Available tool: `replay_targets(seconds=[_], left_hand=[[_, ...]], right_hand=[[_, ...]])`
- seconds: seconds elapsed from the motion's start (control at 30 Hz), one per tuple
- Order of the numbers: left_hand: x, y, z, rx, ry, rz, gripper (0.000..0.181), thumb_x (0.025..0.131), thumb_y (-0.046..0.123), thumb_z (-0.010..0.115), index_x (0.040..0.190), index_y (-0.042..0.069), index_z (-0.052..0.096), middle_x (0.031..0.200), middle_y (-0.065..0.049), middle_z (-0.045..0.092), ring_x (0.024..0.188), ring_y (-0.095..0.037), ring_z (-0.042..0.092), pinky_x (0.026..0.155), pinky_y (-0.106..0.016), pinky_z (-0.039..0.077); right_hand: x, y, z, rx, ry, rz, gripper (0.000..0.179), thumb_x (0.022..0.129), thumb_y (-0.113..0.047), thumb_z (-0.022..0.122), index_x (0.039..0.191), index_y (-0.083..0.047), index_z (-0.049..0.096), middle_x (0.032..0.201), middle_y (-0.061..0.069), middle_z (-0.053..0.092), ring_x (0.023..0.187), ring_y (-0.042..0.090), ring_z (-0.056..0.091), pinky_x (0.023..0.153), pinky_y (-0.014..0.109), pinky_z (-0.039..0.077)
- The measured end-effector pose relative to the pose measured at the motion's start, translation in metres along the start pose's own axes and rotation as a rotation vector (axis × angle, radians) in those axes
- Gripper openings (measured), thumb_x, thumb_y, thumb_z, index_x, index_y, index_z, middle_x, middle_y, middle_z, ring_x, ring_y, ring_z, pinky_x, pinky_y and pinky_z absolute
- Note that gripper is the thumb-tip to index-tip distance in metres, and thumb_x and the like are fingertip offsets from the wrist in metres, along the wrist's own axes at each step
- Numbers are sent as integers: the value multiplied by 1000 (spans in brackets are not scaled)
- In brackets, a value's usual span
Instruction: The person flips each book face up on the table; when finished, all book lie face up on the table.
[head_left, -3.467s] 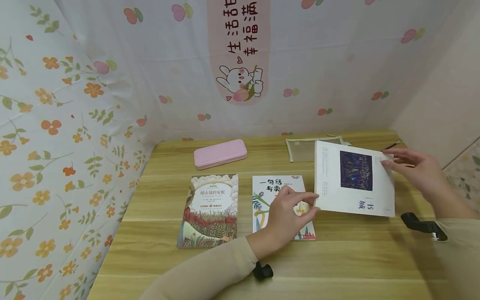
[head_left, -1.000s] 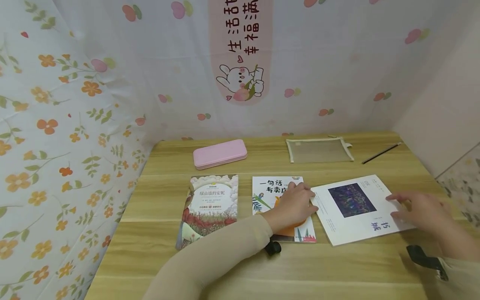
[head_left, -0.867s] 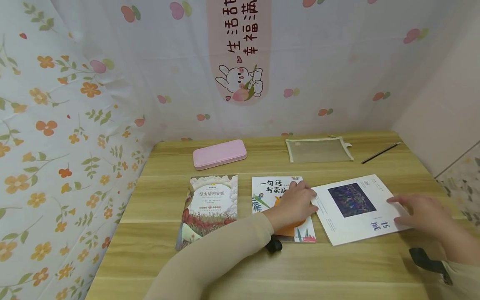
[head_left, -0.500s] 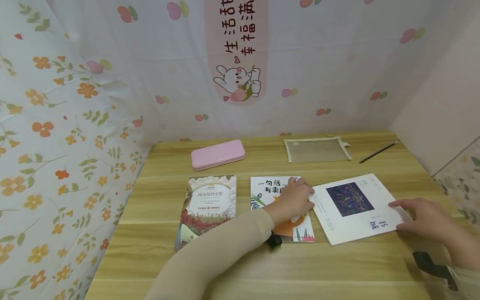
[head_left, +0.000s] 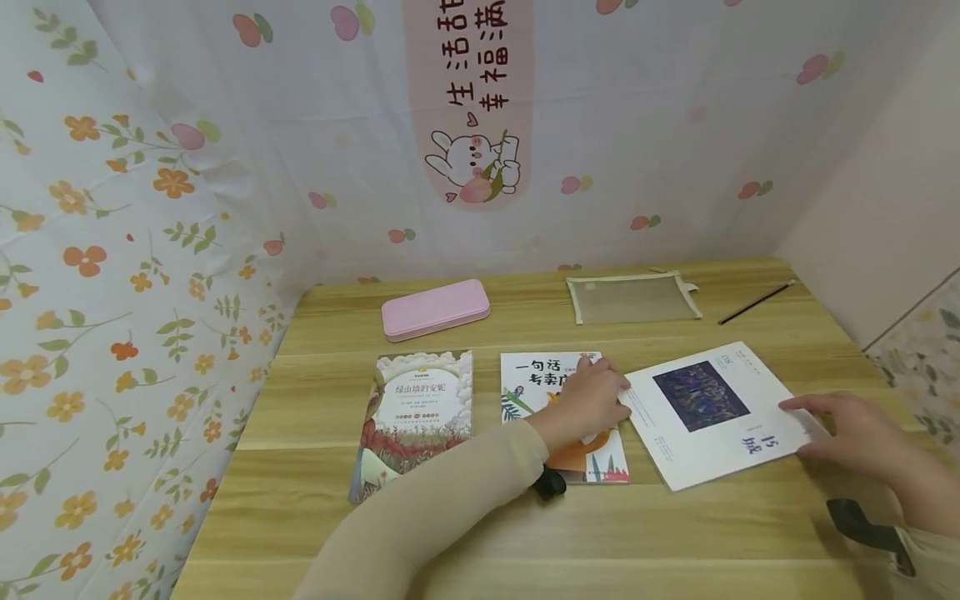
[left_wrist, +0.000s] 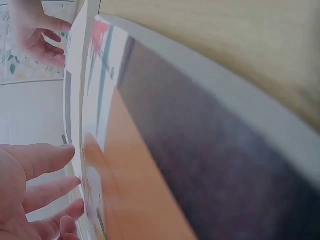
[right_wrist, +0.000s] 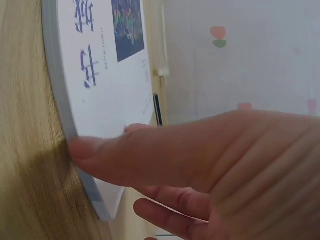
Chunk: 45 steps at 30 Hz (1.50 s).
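A white book (head_left: pixel 716 454) with a dark picture on its cover lies slanted at the right of the table. My right hand (head_left: pixel 862 433) holds its right end, the thumb (right_wrist: pixel 90 150) on the near edge and the index finger farther back. At the book's left edge, the tips of my left hand's (head_left: pixel 588 404) extended fingers (left_wrist: pixel 55 190) touch it. That hand reaches over a picture book (head_left: pixel 525 387) with an orange figure, covering part of its cover. Another book (head_left: pixel 423 400), with a flowery field on its cover, lies to the left, partly behind my left sleeve.
Toward the back lie a pink pencil case (head_left: pixel 435 310), a see-through zip pouch (head_left: pixel 633 300) and a thin dark pencil (head_left: pixel 756 302). A printed cloth (head_left: pixel 360 133) hangs behind the table, with a flowered one (head_left: pixel 112 333) on the left.
From being held up tilted in both hands, the white book has come down onto the table, uncovering the pouch and pencil. Over the last half second it has shifted slightly with my right hand.
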<state>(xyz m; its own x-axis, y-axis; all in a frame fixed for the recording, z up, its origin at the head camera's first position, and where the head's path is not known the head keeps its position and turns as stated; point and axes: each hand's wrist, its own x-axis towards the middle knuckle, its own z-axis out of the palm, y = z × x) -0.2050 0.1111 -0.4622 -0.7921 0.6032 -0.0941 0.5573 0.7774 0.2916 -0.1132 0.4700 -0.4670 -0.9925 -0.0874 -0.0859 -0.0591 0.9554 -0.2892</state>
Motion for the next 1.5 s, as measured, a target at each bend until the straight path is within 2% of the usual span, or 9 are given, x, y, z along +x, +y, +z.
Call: replay_targets(seconds=[0.17, 0.33, 0.5, 0.67, 0.8, 0.93, 1.03, 1.13, 1.5], left_hand=[[-5, 5, 1, 9, -6, 3, 36, 95, 40, 73, 130, 32, 72, 132, 12, 62, 104, -11, 46, 69, -16, 37], [-10, 7, -1, -23, -15, 4, 37, 95, 35, 74, 131, 31, 72, 133, 12, 64, 100, -11, 46, 68, -18, 37], [-14, 7, -2, -89, -44, 24, 36, 95, 29, 72, 131, 31, 72, 130, 16, 68, 96, -10, 46, 69, -18, 38], [-18, 9, 2, -112, -76, 37, 30, 96, 27, 72, 125, 34, 75, 110, 22, 72, 91, -6, 47, 70, -17, 38], [-22, 11, 6, -135, -82, 67, 27, 95, 19, 72, 118, 32, 77, 84, 22, 67, 77, -4, 44, 67, -15, 33], [-27, 15, 10, -167, -90, 123, 25, 93, 13, 71, 112, 27, 79, 72, 21, 60, 65, 0, 43, 63, -13, 31], [-30, 19, 13, -182, -103, 127, 21, 92, 16, 74, 109, 27, 79, 71, 23, 59, 65, 6, 47, 62, -10, 34], [-32, 22, 14, -190, -112, 120, 18, 91, 21, 78, 107, 29, 80, 71, 25, 60, 68, 10, 51, 63, -9, 37], [-37, 31, 18, -172, -70, 113, 18, 89, 27, 80, 106, 33, 79, 71, 30, 58, 69, 12, 49, 65, -6, 35]], right_hand=[[2, 4, -2, 7, -1, 29, 62, 65, -13, 91, 121, 5, 68, 120, 48, 57, 105, 68, 53, 81, 72, 45], [6, 13, -6, 42, 6, 71, 58, 70, -12, 88, 121, 6, 69, 116, 45, 60, 83, 43, 57, 66, 46, 47], [12, 21, -6, 55, 50, 72, 54, 73, -13, 87, 120, 6, 70, 111, 43, 62, 76, 32, 52, 62, 40, 43], [18, 24, -5, 25, 61, 53, 48, 80, -18, 86, 120, 3, 72, 102, 35, 66, 66, 22, 46, 61, 34, 36], [26, 22, -4, 20, 79, 8, 41, 84, -16, 83, 118, 3, 73, 110, 39, 66, 71, 33, 56, 64, 43, 46], [36, 21, -2, 16, 112, -35, 37, 80, -9, 84, 114, 2, 75, 112, 39, 67, 73, 35, 59, 64, 41, 48], [42, 20, 0, 8, 125, -58, 37, 78, -7, 84, 113, 2, 76, 112, 38, 68, 82, 49, 64, 70, 51, 53], [49, 18, 2, 21, 135, -112, 36, 77, -4, 85, 111, 3, 76, 113, 38, 68, 106, 62, 60, 80, 67, 50], [72, 14, -3, 125, 12, -92, 38, 82, 4, 77, 120, 6, 71, 130, 40, 59, 123, 64, 46, 95, 74, 39]])
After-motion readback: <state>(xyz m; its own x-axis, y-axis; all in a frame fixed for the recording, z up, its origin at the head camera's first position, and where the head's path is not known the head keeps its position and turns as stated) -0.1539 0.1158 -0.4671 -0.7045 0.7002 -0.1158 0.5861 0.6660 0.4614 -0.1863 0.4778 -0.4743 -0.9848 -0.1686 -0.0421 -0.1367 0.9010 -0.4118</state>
